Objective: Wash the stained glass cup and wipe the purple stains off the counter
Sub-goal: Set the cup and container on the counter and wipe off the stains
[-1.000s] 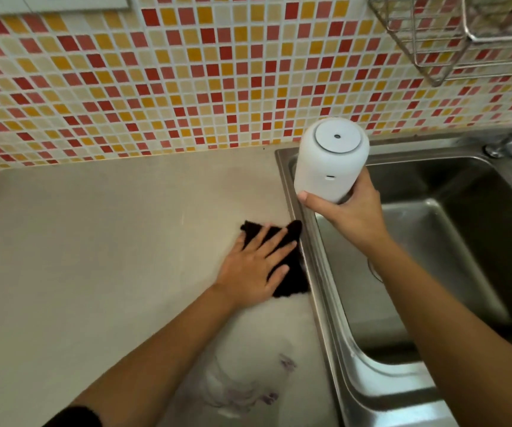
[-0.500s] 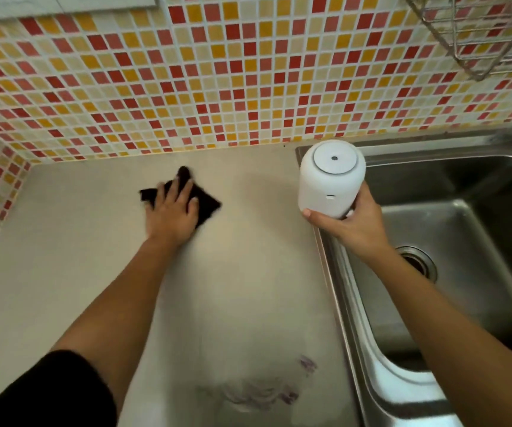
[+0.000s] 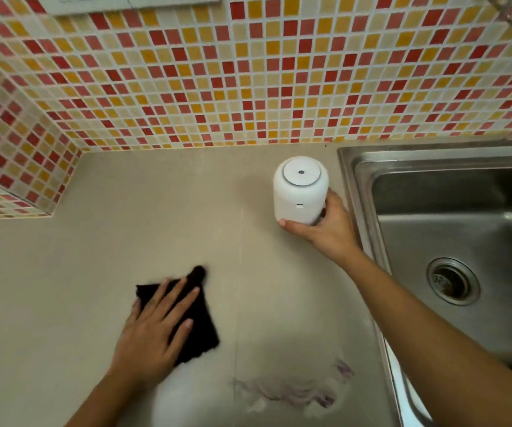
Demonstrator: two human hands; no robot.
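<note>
My left hand (image 3: 153,328) lies flat with spread fingers on a black cloth (image 3: 197,331), pressing it onto the beige counter (image 3: 94,257). Smeared purple stains (image 3: 297,392) show on the counter near its front edge, to the right of the cloth and apart from it. My right hand (image 3: 325,229) grips the lower part of a white cylindrical container (image 3: 301,189), upright, at the back of the counter just left of the sink. No glass cup is in view.
A steel sink (image 3: 452,241) with a round drain (image 3: 452,281) fills the right side. A red, orange and yellow mosaic tile wall (image 3: 248,81) runs behind the counter and wraps around the left corner. A wire rack corner shows at top right.
My left hand slid the black cloth from beside the sink to the back left, then toward me. My right hand carried the white container from over the sink rim to over the counter.
</note>
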